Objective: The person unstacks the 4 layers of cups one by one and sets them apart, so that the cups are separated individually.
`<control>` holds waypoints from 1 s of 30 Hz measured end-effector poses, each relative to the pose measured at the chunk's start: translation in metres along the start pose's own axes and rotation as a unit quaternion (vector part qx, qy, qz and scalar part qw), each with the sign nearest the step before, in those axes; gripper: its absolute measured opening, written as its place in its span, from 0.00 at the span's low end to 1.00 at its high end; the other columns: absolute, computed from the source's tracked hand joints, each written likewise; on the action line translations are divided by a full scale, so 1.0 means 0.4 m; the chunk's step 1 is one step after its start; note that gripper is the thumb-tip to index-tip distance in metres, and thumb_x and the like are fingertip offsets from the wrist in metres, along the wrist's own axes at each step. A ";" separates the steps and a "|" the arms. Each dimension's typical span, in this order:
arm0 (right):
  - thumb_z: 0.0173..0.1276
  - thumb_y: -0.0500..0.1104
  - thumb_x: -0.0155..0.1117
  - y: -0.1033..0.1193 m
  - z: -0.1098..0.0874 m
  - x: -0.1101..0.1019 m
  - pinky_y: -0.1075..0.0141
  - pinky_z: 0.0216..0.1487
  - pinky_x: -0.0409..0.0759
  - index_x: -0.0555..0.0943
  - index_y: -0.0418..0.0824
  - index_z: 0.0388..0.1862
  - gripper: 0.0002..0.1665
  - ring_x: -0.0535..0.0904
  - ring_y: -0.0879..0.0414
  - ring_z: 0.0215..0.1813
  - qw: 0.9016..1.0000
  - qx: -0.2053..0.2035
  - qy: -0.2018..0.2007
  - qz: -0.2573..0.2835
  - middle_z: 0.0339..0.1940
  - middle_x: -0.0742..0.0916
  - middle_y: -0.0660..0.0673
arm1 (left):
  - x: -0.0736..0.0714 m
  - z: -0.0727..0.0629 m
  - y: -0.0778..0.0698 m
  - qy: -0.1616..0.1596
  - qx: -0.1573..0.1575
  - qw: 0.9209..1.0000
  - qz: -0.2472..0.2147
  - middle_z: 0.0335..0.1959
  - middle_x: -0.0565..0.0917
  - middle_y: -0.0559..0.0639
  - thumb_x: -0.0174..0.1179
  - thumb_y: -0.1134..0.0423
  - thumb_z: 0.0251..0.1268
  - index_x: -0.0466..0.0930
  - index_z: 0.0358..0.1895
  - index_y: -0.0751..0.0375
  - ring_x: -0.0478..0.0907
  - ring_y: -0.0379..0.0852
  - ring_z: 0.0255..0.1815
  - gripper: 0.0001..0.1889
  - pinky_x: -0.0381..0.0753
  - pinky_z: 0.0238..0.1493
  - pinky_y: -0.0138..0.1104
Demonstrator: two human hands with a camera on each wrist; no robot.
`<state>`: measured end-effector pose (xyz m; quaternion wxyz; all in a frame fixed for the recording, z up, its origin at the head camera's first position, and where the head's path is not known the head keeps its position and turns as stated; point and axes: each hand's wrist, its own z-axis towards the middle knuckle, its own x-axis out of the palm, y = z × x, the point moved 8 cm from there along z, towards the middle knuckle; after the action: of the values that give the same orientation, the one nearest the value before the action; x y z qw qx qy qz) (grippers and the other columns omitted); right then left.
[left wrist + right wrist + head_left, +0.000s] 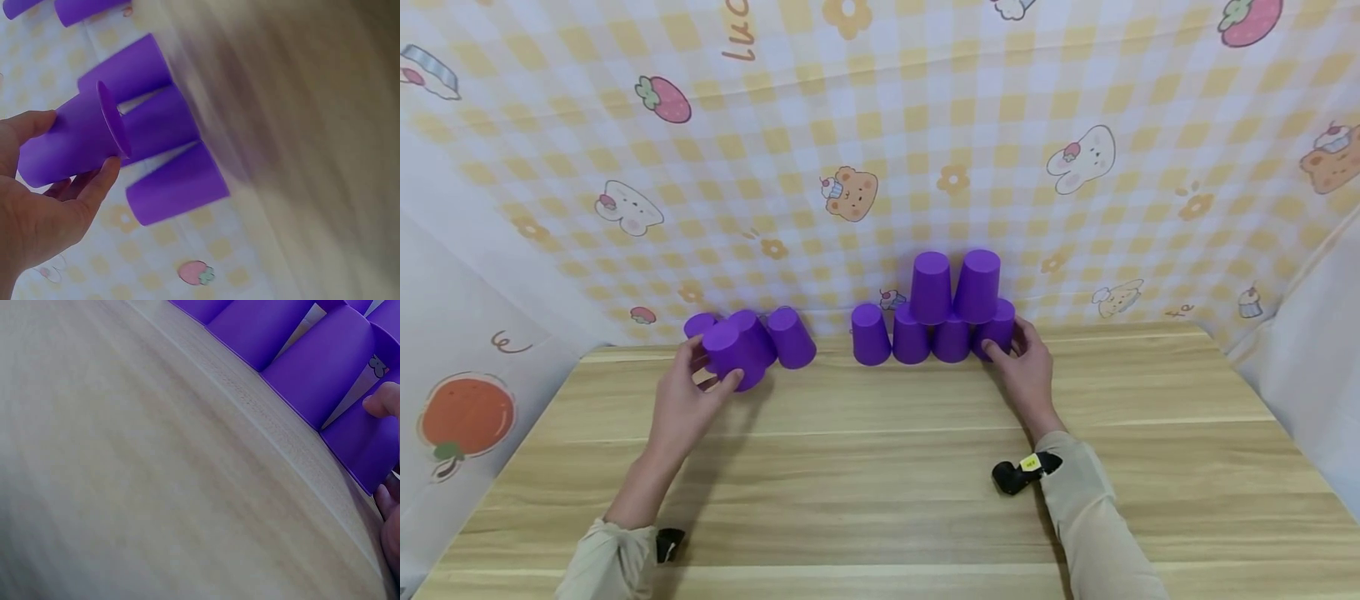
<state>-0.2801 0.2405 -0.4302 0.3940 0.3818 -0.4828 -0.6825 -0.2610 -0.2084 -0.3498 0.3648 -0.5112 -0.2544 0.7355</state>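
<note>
My left hand (688, 404) grips an upside-down purple cup (728, 352) between thumb and fingers. In the left wrist view this held cup (65, 140) is off the table, its rim overlapping the cups behind. Three more purple cups stand mouth down there in a row, the right one (792, 337) leaning slightly in the head view. On the right, several inverted cups form a bottom row, with two cups (931, 287) standing on it. My right hand (1030, 371) holds the row's rightmost cup (997, 323), thumb in front and fingers around its right side.
A wooden table (880, 467) lies under both arms. Right behind the cups rises a yellow-checked cloth (895, 125) with cartoon prints. Black wrist cameras (1017, 475) sit at the sleeves. A gap separates the left cups from the right row.
</note>
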 end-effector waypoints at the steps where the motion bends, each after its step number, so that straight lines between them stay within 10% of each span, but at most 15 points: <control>1: 0.58 0.34 0.66 0.009 -0.003 0.000 0.61 0.62 0.69 0.67 0.33 0.64 0.34 0.71 0.47 0.60 1.000 0.001 0.001 0.001 0.59 0.76 0.36 | -0.002 0.000 0.007 -0.002 -0.004 1.000 0.003 0.55 0.72 0.68 0.65 0.70 0.55 0.61 0.62 0.73 0.72 0.63 0.54 0.32 0.79 0.45 0.43; 16: 0.60 0.32 0.63 0.077 -0.028 0.002 0.56 0.63 0.68 0.66 0.28 0.63 0.33 0.70 0.42 0.61 1.000 0.008 0.008 -0.004 0.59 0.74 0.30 | -0.022 0.015 0.076 0.004 -0.036 0.998 0.056 0.48 0.76 0.72 0.65 0.70 0.54 0.63 0.58 0.75 0.74 0.62 0.49 0.29 0.81 0.37 0.26; 30: 0.60 0.32 0.63 0.077 -0.030 0.002 0.55 0.63 0.68 0.65 0.28 0.63 0.33 0.70 0.42 0.61 1.000 0.013 0.010 0.000 0.60 0.73 0.31 | -0.027 0.021 0.097 -0.004 -0.050 0.996 0.079 0.48 0.76 0.74 0.59 0.73 0.56 0.64 0.55 0.77 0.74 0.66 0.48 0.23 0.72 0.51 0.54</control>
<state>-0.2645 0.2288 -0.4037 0.3934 0.3939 -0.4880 -0.6723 -0.2772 -0.2406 -0.3697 0.2781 -0.5447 -0.2511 0.7503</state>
